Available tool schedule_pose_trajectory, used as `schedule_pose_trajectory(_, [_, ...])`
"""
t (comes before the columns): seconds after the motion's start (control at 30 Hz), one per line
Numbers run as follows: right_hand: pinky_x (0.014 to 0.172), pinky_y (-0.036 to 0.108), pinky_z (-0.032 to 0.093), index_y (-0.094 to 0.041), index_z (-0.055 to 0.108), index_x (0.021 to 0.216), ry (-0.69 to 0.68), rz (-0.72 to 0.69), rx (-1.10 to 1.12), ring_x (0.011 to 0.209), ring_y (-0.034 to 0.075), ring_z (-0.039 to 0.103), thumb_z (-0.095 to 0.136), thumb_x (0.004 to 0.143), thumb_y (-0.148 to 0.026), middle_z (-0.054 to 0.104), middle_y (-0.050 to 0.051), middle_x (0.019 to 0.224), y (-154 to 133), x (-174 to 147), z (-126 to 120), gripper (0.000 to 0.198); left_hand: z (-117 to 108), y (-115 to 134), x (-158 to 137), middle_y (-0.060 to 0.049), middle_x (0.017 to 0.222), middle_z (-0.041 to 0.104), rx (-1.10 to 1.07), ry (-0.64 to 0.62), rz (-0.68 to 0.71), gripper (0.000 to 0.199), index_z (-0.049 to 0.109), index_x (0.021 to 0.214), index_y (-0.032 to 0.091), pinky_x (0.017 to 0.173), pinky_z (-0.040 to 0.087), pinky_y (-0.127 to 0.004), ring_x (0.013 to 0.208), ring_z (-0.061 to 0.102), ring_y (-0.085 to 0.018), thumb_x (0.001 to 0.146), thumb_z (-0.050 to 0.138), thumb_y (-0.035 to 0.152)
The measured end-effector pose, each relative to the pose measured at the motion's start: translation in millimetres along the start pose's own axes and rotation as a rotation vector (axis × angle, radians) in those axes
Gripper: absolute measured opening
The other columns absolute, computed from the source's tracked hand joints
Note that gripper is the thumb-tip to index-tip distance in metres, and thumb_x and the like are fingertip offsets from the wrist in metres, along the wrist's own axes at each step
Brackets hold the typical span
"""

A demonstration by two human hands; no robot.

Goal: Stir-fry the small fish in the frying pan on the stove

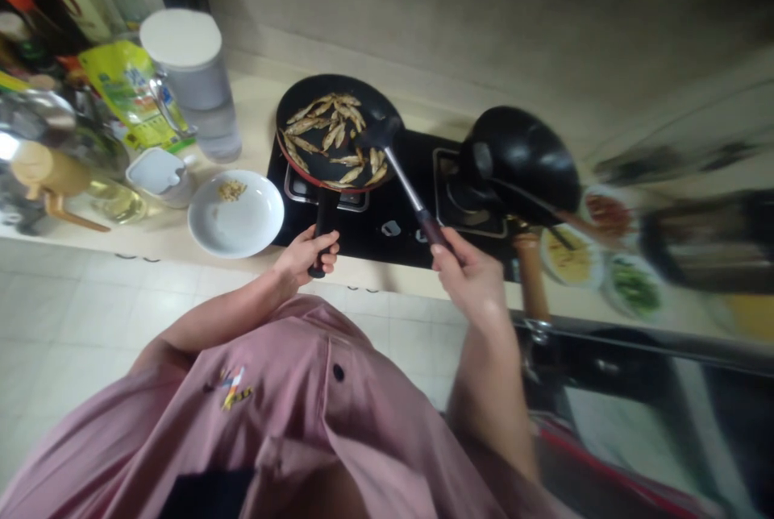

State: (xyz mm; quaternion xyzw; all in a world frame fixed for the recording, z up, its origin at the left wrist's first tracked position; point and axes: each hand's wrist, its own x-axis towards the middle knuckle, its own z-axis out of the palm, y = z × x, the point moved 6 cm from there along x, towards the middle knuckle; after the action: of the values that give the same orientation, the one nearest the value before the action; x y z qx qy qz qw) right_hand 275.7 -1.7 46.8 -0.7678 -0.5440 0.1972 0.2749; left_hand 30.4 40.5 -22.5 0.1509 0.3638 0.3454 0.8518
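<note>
the left hand (311,254) is curled closed around the black handle (327,217) of the frying pan (372,102) at the stove's left burner, probably to steady it, while the right hand (475,271), closed on the dark grip of the spatula (405,179), angles its blade over the pan's right side, beside the small fish (337,134) spread inside; whether the blade touches the pan i cannot tell. the white dish (235,225), holding pale bits, stands on the worktop (175,221) just left of the stove (368,238), seemingly for easy reach.
</note>
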Motion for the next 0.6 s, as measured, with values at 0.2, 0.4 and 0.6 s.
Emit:
schedule_pose_trajectory(0.2, [0.048, 0.025, 0.045, -0.015, 0.062, 0.128, -0.050, 0.047, 0.135, 0.054, 0.013, 0.055, 0.055, 0.078, -0.059, 0.063, 0.003, 0.066, -8, 12, 21, 0.067, 3, 3, -2, 0.005, 0.060, 0.046, 0.010, 0.019, -0.010, 0.035, 0.043, 0.080, 0.018, 0.039, 0.020, -0.013, 0.041, 0.034, -0.001, 0.070, 0.076, 0.024])
schedule_pose_trajectory(0.4, [0.038, 0.020, 0.034, -0.015, 0.055, 0.134, -0.064, 0.207, 0.440, 0.043, 0.007, 0.041, 0.063, 0.072, -0.055, 0.053, -0.004, 0.059, -16, 22, 37, 0.074, 3, 2, -2, 0.005, 0.060, 0.046, 0.021, 0.027, -0.018, 0.035, 0.042, 0.079, 0.018, 0.039, 0.020, -0.013, 0.040, 0.034, -0.001, 0.071, 0.075, 0.025])
schedule_pose_trajectory(0.6, [0.035, 0.017, 0.029, -0.016, 0.056, 0.133, -0.169, 0.343, 0.525, 0.042, 0.004, 0.038, 0.069, 0.068, -0.051, 0.053, -0.004, 0.059, -17, 0, 37, 0.075, 0, 0, 0, 0.004, 0.061, 0.047, 0.010, 0.027, -0.014, 0.034, 0.042, 0.079, 0.018, 0.039, 0.021, -0.013, 0.041, 0.035, -0.002, 0.071, 0.074, 0.025])
